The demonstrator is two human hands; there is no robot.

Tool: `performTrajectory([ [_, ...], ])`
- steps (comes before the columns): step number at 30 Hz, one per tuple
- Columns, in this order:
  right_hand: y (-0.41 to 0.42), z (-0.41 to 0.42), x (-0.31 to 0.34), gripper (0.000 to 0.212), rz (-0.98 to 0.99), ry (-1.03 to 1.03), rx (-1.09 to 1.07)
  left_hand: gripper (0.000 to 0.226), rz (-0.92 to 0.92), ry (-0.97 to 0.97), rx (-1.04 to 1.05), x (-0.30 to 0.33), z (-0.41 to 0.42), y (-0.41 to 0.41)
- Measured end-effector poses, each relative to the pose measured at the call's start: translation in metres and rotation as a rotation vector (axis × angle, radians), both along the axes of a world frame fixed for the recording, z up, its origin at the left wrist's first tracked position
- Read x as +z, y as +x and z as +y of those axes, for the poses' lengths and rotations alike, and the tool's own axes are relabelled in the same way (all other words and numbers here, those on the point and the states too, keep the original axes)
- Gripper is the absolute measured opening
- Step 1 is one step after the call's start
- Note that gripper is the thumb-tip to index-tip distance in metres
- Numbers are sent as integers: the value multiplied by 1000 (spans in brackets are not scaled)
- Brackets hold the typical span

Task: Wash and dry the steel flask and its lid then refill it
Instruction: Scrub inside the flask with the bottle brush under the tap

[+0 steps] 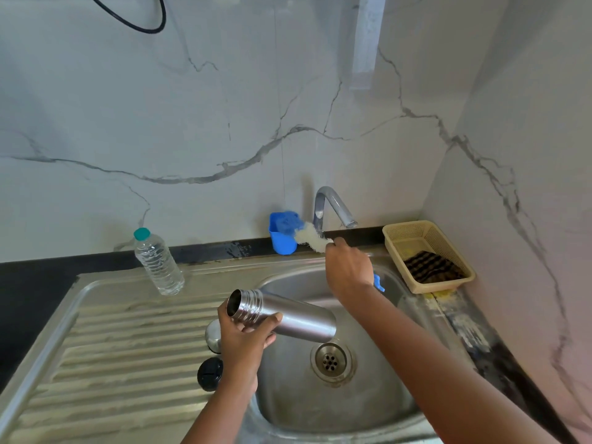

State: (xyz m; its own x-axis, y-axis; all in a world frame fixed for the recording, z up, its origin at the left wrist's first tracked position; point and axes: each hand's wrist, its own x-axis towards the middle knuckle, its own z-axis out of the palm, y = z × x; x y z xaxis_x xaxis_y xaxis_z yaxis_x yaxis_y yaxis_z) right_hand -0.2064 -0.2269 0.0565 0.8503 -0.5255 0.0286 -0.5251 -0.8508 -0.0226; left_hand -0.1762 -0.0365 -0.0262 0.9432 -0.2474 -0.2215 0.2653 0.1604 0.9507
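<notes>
Two hands at work: my left hand (246,334) gripped the open flask (282,314) over the sink (288,411); my right hand (347,267) clasped the bottle brush (312,238) near the back edge. Washing step; next, I judged, brush into mouth.

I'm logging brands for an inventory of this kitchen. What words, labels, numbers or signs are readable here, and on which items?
None can be read.
Plastic water bottle: clear, with no label showing.
Steel flask, held by the left hand: plain brushed metal, no marking visible.
Black stopper: moulded lines on top, too small to tell whether they are text.
Blue cup, basket, tap: no print visible.
</notes>
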Motion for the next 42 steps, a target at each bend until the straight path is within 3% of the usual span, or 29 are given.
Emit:
performTrajectory([
  [5,-25,16,-16,49,-125,322,-67,68,-22,35,-56,-4,6,-1],
  [9,-50,30,-40,53,-69,568,43,69,-61,93,-101,-7,10,0],
  [14,-61,39,-68,91,19,512,37,69,-43,68,-150,-2,8,-3],
  [18,-64,37,-77,75,-19,389,45,75,-4,53,-229,3,9,-6],
  [22,-70,30,-82,66,-21,305,44,74,62,157,-374,6,16,-2],
  [26,-78,21,-83,66,0,218,84,61,175,240,-369,6,23,5],
  [35,-85,9,-87,72,8,97,117,54,160,230,-394,-1,23,7],
  [39,-87,7,-89,70,-54,136,63,38,176,147,-326,-6,16,2],
  [42,-95,10,-86,57,-168,205,1,28,177,111,-232,-12,11,-3],
])
